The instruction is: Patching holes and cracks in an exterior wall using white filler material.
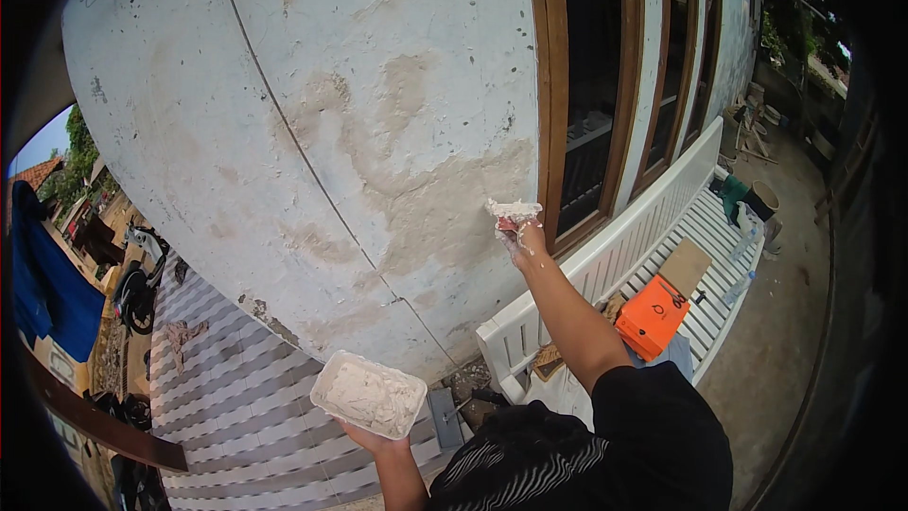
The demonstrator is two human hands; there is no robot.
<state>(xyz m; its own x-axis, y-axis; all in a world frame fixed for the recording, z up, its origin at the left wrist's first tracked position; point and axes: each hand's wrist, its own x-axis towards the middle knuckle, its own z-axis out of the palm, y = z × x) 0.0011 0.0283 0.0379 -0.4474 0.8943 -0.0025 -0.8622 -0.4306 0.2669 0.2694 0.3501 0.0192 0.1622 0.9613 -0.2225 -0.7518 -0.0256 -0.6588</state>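
There's the scraper, up by the wall near the brown window frame; whether it touches, I can't tell. I'd call the work partway: the beige patch seems coated, while rough, pocked paint around it looks uncoated. Whitish paste cakes the blade; the right hand is curled round its handle. Lower, the left hand clasps a well-filled tub from beneath.
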